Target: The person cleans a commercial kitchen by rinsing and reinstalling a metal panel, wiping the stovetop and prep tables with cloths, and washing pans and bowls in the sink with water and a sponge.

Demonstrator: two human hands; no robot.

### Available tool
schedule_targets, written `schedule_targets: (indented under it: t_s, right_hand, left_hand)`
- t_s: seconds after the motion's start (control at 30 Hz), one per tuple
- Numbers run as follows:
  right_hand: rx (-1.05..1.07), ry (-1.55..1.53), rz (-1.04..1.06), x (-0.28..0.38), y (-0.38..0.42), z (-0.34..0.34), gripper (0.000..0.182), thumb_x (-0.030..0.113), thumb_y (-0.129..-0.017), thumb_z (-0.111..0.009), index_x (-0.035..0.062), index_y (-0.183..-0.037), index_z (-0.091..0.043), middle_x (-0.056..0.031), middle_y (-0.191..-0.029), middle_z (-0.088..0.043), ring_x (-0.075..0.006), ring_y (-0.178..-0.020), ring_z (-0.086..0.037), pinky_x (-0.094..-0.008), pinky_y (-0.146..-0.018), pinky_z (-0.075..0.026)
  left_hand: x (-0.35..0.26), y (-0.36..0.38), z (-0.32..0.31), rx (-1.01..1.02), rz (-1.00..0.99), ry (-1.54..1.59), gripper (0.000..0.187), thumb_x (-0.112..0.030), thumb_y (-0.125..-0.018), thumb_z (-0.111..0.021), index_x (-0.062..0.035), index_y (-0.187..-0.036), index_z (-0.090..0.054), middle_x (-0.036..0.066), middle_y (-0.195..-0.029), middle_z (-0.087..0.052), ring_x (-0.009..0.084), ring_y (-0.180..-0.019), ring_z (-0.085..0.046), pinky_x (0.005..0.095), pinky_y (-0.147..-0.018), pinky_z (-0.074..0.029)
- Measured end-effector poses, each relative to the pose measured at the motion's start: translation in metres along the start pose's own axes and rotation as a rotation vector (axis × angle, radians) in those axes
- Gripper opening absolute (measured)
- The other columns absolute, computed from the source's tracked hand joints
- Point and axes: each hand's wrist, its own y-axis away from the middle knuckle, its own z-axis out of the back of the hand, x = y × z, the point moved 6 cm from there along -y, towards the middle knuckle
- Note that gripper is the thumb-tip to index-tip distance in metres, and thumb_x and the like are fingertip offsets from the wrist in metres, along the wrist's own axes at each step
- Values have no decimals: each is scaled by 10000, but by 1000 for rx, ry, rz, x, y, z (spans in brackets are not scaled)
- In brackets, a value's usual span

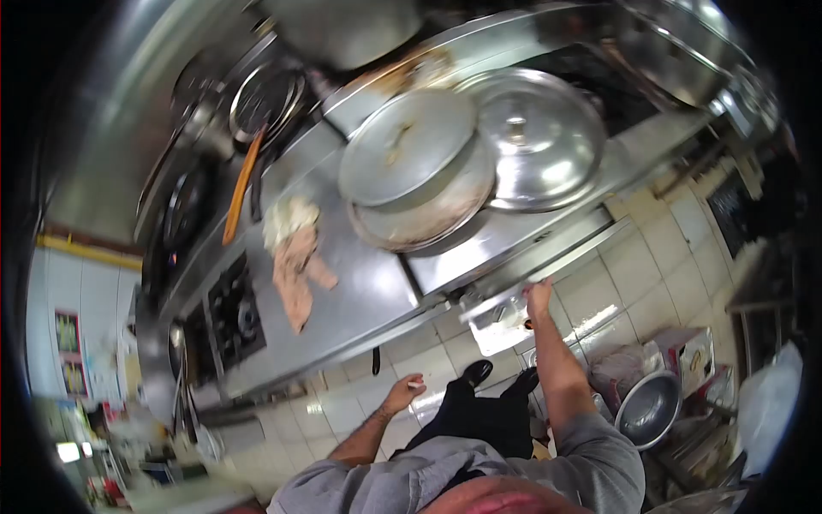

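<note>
My left hand (403, 393) is held low in front of the counter, fingers curled, with a small white object (417, 385) at the fingertips, too small to name. My right hand (538, 297) is closed at the counter's front edge, by the right end of a shiny white tray-like piece (499, 331). What its fingers grip is hidden. Above it, a metal front panel (565, 264) juts out below the worktop. On the counter lie a large domed lid (548, 128), a dull round lid (402, 141) and a wide pan (428, 227) beneath it.
A cloth (295, 265) lies on the steel worktop (360, 300). Behind it, a wooden handle (243, 188) points forward from a pan. A burner (235, 313) is at left. A big pot (685, 60) stands at upper right. A metal bowl (648, 409) and boxes (687, 360) sit right of me.
</note>
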Motion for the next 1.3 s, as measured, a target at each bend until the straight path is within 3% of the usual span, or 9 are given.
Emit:
schedule_targets:
  t_s: [0.23, 0.37, 0.43, 0.6, 0.7, 0.93, 1.03, 1.17, 1.3]
  right_hand:
    - [220, 544, -267, 28, -5, -39, 621, 49, -781, -445, 138, -1366, -257, -50, -1013, -526, -177, -835, -502, -390, -652, -420]
    - [458, 1025, -297, 27, -4, -18, 594, 121, -819, -490, 100, -1376, -283, -38, -1001, -546, -145, -792, -515, -339, -627, -424]
    - [422, 810, -225, 33, 13, -1, 467, 68, -819, -470, 56, -1284, -427, -43, -1119, -549, -148, -856, -553, -294, -627, -462]
    - [352, 892, -97, 52, 148, 66, 364, 189, -881, -509, 36, -1211, -506, -7, -780, -569, -78, -654, -513, -211, -515, -397]
    - [289, 813, -286, 26, 217, 116, 345, 178, -868, -544, 43, -1185, -527, -8, -732, -559, -83, -584, -511, -220, -472, -404]
    - [542, 1212, -243, 25, 266, 40, 462, 127, -810, -589, 5, -1239, -468, -102, -975, -612, -151, -862, -575, -264, -718, -467]
    - [434, 1128, -238, 69, 271, -7, 490, 104, -785, -601, -11, -1240, -461, -115, -1013, -609, -171, -898, -578, -277, -769, -466]
    - [446, 1050, -160, 96, 283, -30, 469, 92, -788, -601, -19, -1226, -471, -114, -1036, -608, -149, -883, -581, -263, -763, -463]
    - [749, 1078, -80, 120, 311, -125, 470, 105, -804, -600, -16, -1236, -460, -123, -1068, -603, -142, -857, -588, -261, -755, -463]
  left_hand:
    - [-198, 91, 113, -558, -542, -289, 214, -112, -763, -667, -50, -962, -622, 69, -896, -632, 194, -821, -588, 309, -740, -451]
    - [-260, 83, 227, -1010, -720, -741, 550, -318, -754, -651, -75, -1218, -485, 149, -1273, -451, 334, -1198, -381, 472, -970, -271]
    - [-273, 48, 276, -1055, -654, -878, 709, -435, -756, -624, -124, -1336, -360, 152, -1397, -282, 342, -1306, -206, 538, -1016, -157]
    - [-288, -86, 344, -880, -247, -948, 779, -605, -762, -516, -184, -1380, -299, 139, -1454, -169, 374, -1326, -137, 573, -1038, -76]
    - [-321, -153, 338, -877, -845, -887, 665, -595, -739, -552, -228, -1284, -454, 105, -1417, -281, 419, -1298, -167, 585, -1012, -177]
    - [-314, -146, 375, -901, -806, -853, 519, -449, -787, -576, -169, -1217, -496, 74, -1236, -470, 368, -1192, -345, 431, -954, -366]
    - [-273, -132, 429, -688, -786, -492, 500, -406, -801, -574, -157, -1225, -483, 77, -1195, -481, 340, -1141, -374, 512, -949, -302]
    - [-252, -74, 432, -1041, -278, -747, 491, -412, -831, -525, -138, -1235, -473, 86, -1322, -374, 352, -1238, -277, 600, -1006, -145]
    - [-229, -67, 380, -1178, -241, -790, 467, -439, -848, -476, -162, -1223, -492, 97, -1388, -285, 364, -1305, -164, 594, -1037, -72]
